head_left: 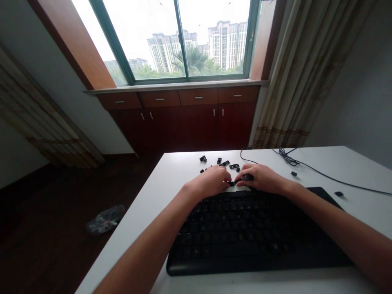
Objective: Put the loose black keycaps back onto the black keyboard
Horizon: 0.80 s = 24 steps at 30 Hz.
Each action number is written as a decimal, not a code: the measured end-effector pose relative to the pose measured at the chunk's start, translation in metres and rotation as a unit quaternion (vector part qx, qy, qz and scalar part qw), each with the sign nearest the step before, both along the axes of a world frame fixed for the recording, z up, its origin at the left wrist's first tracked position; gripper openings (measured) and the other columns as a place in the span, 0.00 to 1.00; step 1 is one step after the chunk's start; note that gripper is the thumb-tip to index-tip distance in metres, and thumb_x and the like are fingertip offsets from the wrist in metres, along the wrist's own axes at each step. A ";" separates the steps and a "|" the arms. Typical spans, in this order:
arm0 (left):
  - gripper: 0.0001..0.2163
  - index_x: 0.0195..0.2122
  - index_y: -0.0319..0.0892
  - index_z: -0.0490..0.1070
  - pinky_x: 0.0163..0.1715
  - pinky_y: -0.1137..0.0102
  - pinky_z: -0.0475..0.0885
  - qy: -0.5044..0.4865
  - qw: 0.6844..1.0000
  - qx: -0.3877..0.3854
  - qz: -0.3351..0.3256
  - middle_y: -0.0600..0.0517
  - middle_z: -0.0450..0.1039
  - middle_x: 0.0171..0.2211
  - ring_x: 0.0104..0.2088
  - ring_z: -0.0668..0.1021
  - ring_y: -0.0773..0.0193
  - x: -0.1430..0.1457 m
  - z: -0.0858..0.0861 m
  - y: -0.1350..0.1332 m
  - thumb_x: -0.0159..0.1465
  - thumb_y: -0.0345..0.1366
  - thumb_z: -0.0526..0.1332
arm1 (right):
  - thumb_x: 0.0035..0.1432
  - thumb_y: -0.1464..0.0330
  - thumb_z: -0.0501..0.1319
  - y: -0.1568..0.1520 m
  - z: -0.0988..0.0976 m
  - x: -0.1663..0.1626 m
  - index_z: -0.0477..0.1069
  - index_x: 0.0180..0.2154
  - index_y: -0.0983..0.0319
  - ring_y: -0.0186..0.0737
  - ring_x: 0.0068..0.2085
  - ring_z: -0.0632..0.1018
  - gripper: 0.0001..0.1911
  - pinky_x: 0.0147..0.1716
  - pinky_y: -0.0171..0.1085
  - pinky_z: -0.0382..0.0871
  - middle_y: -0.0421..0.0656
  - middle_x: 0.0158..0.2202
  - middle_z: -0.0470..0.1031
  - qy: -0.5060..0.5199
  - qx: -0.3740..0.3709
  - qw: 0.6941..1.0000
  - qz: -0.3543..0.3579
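A black keyboard (232, 226) lies on the white table under my forearms. Just beyond its far edge, my left hand (216, 179) has its fingertips closed on a small black keycap (231, 184). My right hand (260, 177) grips a small dark tool with a rounded black end (248, 177); its exact kind is not clear. The tool's thin front part points at the keycap, very near it or touching. Around my left hand lie loose black key pieces, among them long keycaps (234, 166) and a small cluster (203, 159).
A black cable (286, 155) is coiled at the back right of the table (171, 179) and runs off to the right. Single keycaps lie at right, one (294, 174) near the cable, another (339, 194) beside the keyboard. A clear plastic bag (105, 219) rests on the floor.
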<state>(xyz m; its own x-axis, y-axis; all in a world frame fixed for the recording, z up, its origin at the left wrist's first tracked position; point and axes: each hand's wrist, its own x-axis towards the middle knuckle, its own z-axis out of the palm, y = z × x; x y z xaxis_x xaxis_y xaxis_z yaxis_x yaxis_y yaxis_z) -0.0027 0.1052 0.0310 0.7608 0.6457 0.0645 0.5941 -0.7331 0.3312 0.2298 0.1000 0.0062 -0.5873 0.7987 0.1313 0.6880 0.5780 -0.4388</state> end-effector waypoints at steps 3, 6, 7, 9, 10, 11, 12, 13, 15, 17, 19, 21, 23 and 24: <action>0.10 0.40 0.44 0.82 0.38 0.65 0.71 -0.012 1.000 0.005 -0.002 0.44 0.80 0.37 0.35 0.79 0.54 0.000 -0.001 -0.001 0.60 0.30 0.63 | 0.59 0.56 0.64 -0.002 -0.002 0.000 0.81 0.43 0.52 0.42 0.39 0.77 0.13 0.38 0.38 0.68 0.43 0.43 0.77 0.013 0.007 1.000 -0.015; 0.10 0.40 0.44 0.82 0.37 0.66 0.70 -0.030 1.000 -0.002 0.000 0.45 0.80 0.37 0.34 0.79 0.56 -0.001 -0.002 0.000 0.61 0.30 0.63 | 0.59 0.57 0.65 -0.003 -0.004 0.001 0.82 0.42 0.52 0.42 0.39 0.78 0.12 0.39 0.38 0.68 0.42 0.43 0.77 0.022 0.005 1.000 -0.020; 0.10 0.40 0.44 0.82 0.37 0.67 0.70 -0.035 0.999 -0.006 0.001 0.45 0.80 0.36 0.34 0.79 0.56 -0.002 -0.003 0.001 0.61 0.29 0.63 | 0.59 0.57 0.65 -0.003 -0.004 0.000 0.81 0.42 0.52 0.42 0.38 0.78 0.12 0.39 0.38 0.68 0.42 0.42 0.78 0.026 0.004 0.999 -0.023; 0.09 0.39 0.44 0.83 0.38 0.67 0.70 -0.047 0.999 -0.018 0.007 0.46 0.81 0.35 0.33 0.79 0.57 -0.002 -0.003 0.002 0.61 0.29 0.63 | 0.59 0.58 0.65 -0.004 -0.005 0.000 0.81 0.43 0.51 0.42 0.37 0.78 0.12 0.39 0.39 0.68 0.42 0.40 0.78 0.034 0.004 0.999 -0.034; 0.09 0.38 0.44 0.83 0.38 0.67 0.70 -0.053 0.998 -0.026 0.011 0.46 0.81 0.35 0.33 0.79 0.58 -0.002 -0.004 0.003 0.61 0.28 0.63 | 0.59 0.58 0.65 -0.004 -0.006 0.000 0.82 0.43 0.51 0.43 0.37 0.78 0.12 0.39 0.39 0.68 0.42 0.40 0.78 0.039 0.004 0.998 -0.041; 0.09 0.38 0.43 0.83 0.37 0.67 0.70 -0.060 0.998 -0.034 0.015 0.46 0.81 0.34 0.32 0.79 0.58 -0.002 -0.004 0.004 0.60 0.28 0.63 | 0.59 0.58 0.65 -0.004 -0.006 -0.001 0.82 0.42 0.51 0.43 0.37 0.78 0.12 0.38 0.40 0.67 0.42 0.40 0.79 0.045 0.003 0.998 -0.049; 0.09 0.37 0.43 0.83 0.37 0.67 0.70 -0.068 0.997 -0.044 0.019 0.46 0.81 0.34 0.32 0.79 0.58 -0.002 -0.004 0.005 0.60 0.29 0.63 | 0.58 0.58 0.65 -0.005 -0.006 -0.001 0.82 0.42 0.51 0.43 0.37 0.78 0.11 0.38 0.40 0.67 0.42 0.39 0.79 0.052 0.001 0.997 -0.056; 0.08 0.37 0.43 0.83 0.37 0.67 0.70 -0.077 0.995 -0.054 0.023 0.46 0.81 0.33 0.32 0.79 0.59 -0.003 -0.005 0.006 0.60 0.29 0.64 | 0.58 0.58 0.66 -0.006 -0.006 -0.002 0.82 0.41 0.51 0.43 0.37 0.78 0.11 0.38 0.40 0.67 0.41 0.39 0.79 0.060 -0.002 0.996 -0.062; 0.07 0.36 0.42 0.83 0.37 0.68 0.70 -0.099 0.991 -0.081 0.032 0.47 0.81 0.33 0.31 0.79 0.60 -0.005 -0.006 0.008 0.59 0.29 0.64 | 0.56 0.58 0.67 -0.007 -0.005 -0.002 0.83 0.39 0.51 0.44 0.37 0.78 0.10 0.38 0.40 0.67 0.41 0.40 0.80 0.082 -0.011 0.994 -0.074; 0.06 0.35 0.42 0.83 0.35 0.68 0.71 -0.128 0.984 -0.115 0.046 0.48 0.81 0.32 0.31 0.79 0.60 -0.008 -0.007 0.010 0.59 0.31 0.66 | 0.55 0.58 0.68 -0.010 -0.001 -0.003 0.83 0.39 0.53 0.44 0.37 0.77 0.11 0.39 0.40 0.66 0.42 0.40 0.80 0.115 -0.021 0.989 -0.092; 0.07 0.37 0.41 0.82 0.33 0.69 0.72 -0.152 0.975 -0.148 0.058 0.48 0.81 0.31 0.31 0.80 0.60 -0.011 -0.007 0.012 0.60 0.35 0.66 | 0.54 0.57 0.69 -0.013 0.004 -0.003 0.83 0.38 0.55 0.45 0.39 0.77 0.12 0.42 0.41 0.66 0.44 0.41 0.79 0.158 -0.037 0.980 -0.112; 0.10 0.41 0.40 0.82 0.32 0.70 0.73 -0.219 0.944 -0.233 0.079 0.47 0.82 0.32 0.32 0.80 0.61 -0.014 -0.006 0.013 0.61 0.39 0.68 | 0.53 0.56 0.69 -0.016 0.010 -0.003 0.82 0.39 0.58 0.44 0.38 0.76 0.15 0.41 0.40 0.67 0.45 0.39 0.79 0.209 -0.067 0.967 -0.129; 0.13 0.42 0.37 0.81 0.33 0.72 0.74 -0.322 0.871 -0.356 0.105 0.45 0.82 0.35 0.34 0.80 0.63 -0.016 -0.004 0.015 0.59 0.39 0.70 | 0.54 0.53 0.68 -0.018 0.015 -0.002 0.81 0.40 0.61 0.39 0.31 0.74 0.20 0.33 0.37 0.67 0.43 0.31 0.77 0.261 -0.118 0.947 -0.145; 0.14 0.43 0.36 0.80 0.34 0.73 0.75 -0.371 0.825 -0.410 0.115 0.44 0.81 0.37 0.35 0.81 0.64 -0.017 -0.003 0.016 0.59 0.38 0.71 | 0.54 0.51 0.67 -0.019 0.017 -0.002 0.81 0.40 0.63 0.36 0.27 0.72 0.22 0.27 0.36 0.65 0.42 0.27 0.75 0.288 -0.149 0.934 -0.151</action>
<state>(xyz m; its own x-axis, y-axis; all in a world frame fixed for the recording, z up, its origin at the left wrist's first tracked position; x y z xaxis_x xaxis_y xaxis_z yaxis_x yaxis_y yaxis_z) -0.0193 0.1216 0.0282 0.5605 0.8249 -0.0735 0.0975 0.0224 0.9950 0.2276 0.0813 0.0236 -0.2303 0.9679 0.1006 0.4004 0.1885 -0.8967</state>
